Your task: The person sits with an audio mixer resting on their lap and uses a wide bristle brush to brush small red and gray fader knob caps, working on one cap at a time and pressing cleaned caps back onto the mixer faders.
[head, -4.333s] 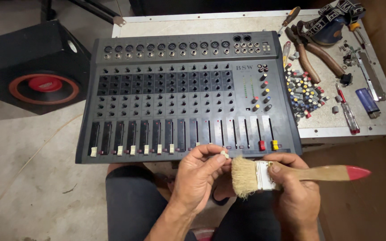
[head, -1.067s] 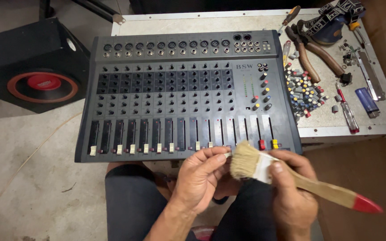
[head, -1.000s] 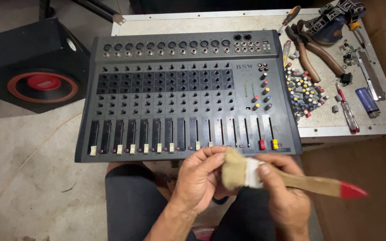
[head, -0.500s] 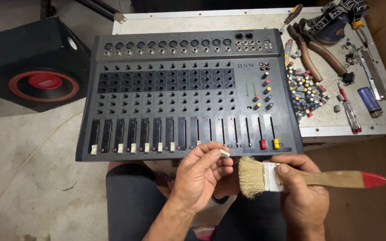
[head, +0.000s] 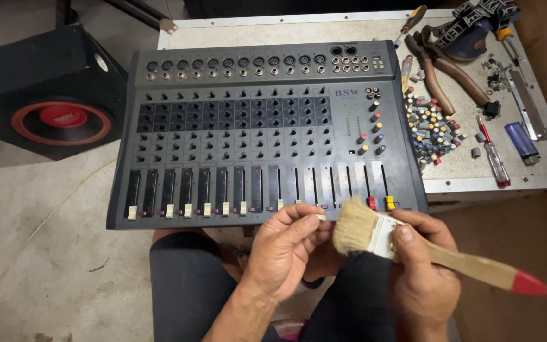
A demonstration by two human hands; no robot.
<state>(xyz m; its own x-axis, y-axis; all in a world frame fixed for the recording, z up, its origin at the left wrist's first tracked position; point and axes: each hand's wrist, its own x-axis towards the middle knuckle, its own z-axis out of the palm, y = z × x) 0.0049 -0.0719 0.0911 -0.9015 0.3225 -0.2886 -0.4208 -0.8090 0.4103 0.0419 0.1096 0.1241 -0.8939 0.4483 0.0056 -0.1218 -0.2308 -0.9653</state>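
Note:
My left hand [head: 286, 253] pinches a small pale fader cap [head: 320, 217] between thumb and fingertips, just below the front edge of a grey audio mixer [head: 267, 126]. My right hand [head: 422, 278] grips a wooden paintbrush [head: 425, 250] with a red handle tip. Its pale bristles [head: 354, 226] rest against the cap and my left fingertips. The mixer lies partly on my knees and partly on a metal worktable [head: 476, 174]. Most of its faders carry pale caps; two at the right are red and yellow.
A pile of small coloured knobs [head: 435, 130] lies on the table right of the mixer. Pliers [head: 447, 79], screwdrivers [head: 494, 155], a blue lighter [head: 521, 140] and a strap sit further right. A black speaker box [head: 45, 95] with a red cone stands on the concrete floor at left.
The brush has swung back and forth across the cap in my left fingers: handle dipped lower right, rose to level, and now tilts down to the right again. The left hand stays put.

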